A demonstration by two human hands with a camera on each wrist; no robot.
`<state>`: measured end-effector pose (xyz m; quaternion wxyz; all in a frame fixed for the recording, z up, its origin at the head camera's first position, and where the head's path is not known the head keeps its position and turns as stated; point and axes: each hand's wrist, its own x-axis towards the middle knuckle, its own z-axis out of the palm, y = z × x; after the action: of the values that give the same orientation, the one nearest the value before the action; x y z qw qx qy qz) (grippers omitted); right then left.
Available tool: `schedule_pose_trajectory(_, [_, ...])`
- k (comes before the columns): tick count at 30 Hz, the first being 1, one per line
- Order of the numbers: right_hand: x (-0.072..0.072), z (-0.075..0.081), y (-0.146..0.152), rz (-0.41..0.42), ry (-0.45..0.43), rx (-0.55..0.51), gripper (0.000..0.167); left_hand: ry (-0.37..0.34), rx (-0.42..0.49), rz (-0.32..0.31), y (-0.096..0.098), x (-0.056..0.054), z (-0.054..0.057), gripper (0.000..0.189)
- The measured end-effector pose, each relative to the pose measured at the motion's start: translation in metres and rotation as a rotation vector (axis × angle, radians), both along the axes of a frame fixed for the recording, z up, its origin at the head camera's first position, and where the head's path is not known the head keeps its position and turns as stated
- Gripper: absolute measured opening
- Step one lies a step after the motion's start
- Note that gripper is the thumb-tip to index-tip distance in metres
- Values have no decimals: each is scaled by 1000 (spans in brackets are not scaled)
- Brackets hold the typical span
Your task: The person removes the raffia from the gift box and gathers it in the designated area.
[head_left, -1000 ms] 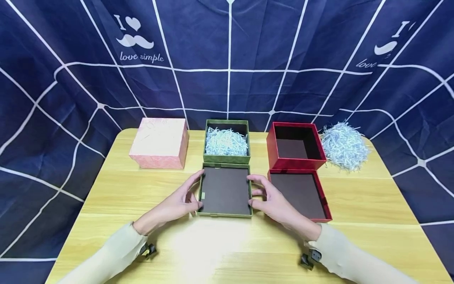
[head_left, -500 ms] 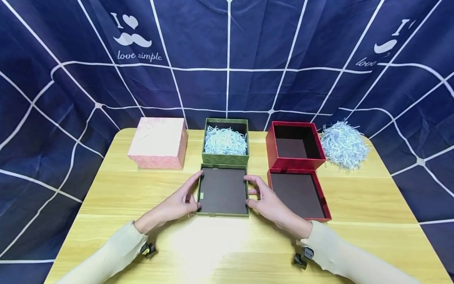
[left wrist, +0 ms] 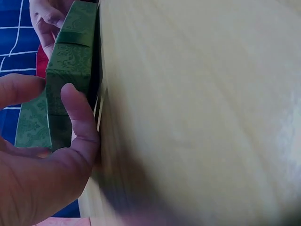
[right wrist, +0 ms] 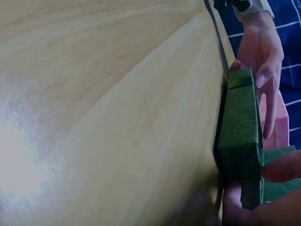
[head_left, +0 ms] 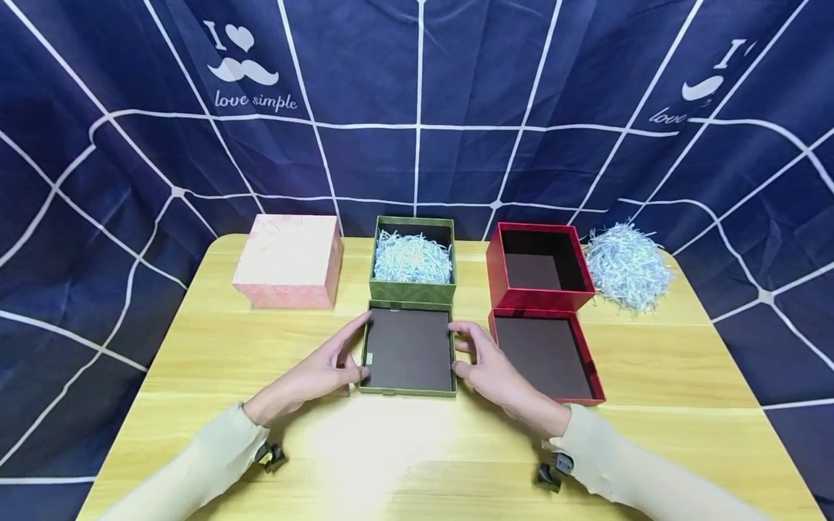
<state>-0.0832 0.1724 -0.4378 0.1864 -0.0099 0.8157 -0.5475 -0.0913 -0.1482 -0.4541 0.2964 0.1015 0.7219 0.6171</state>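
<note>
A green patterned box lid [head_left: 407, 347] lies with its dark inside facing up, right in front of the green box [head_left: 413, 291]. Pale blue paper shreds [head_left: 413, 260] fill that box. My left hand [head_left: 322, 373] is at the lid's left side, thumb near the front corner and forefinger farther back. Opposite it, my right hand [head_left: 491, 373] has thumb and forefinger against the right side. Seen from the left wrist, the thumb [left wrist: 77, 110] lies by the lid's corner, fingers spread. In the right wrist view, the green lid wall [right wrist: 240, 113] stands between both hands.
An open red box [head_left: 541, 268] stands to the right, its red lid [head_left: 547, 354] lying in front, close to my right hand. Beside it sits a heap of pale blue shreds [head_left: 628, 268]. A closed pink box [head_left: 287, 253] is at the back left. Dark blue cloth [head_left: 365, 159] hangs behind the table.
The right hand and the green lid have shifted slightly left. Both hands stay at the lid's sides; the view itself has moved a little.
</note>
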Motion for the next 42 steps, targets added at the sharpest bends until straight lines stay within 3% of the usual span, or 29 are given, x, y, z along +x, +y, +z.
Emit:
schedule_pose_trajectory(4, [-3, 7, 3, -14, 1, 19, 63, 16, -14, 38, -1, 2, 1, 101])
schedule_pose_trajectory(11, [-5, 24, 13, -45, 22, 48, 56, 134, 26, 147, 1, -3, 4, 81])
schedule_pose_trajectory(17, [-12, 41, 17, -55, 45, 35, 56, 143, 42, 243, 5, -9, 8, 71])
schedule_pose_trajectory(23, [-31, 64, 3, -90, 48, -93, 64, 120, 80, 313, 11, -19, 16, 76])
schedule_pose_trajectory(28, [-49, 76, -5, -110, 64, -168, 72, 130, 102, 336, 22, -30, 19, 84])
schedule_pose_trajectory(35, [-77, 87, -14, -96, 50, -296, 68, 167, 87, 368, 32, -49, 19, 96])
schedule_pose_trajectory(42, [-102, 92, -29, -45, 52, -166, 76, 234, 87, 368, 39, -71, 17, 100])
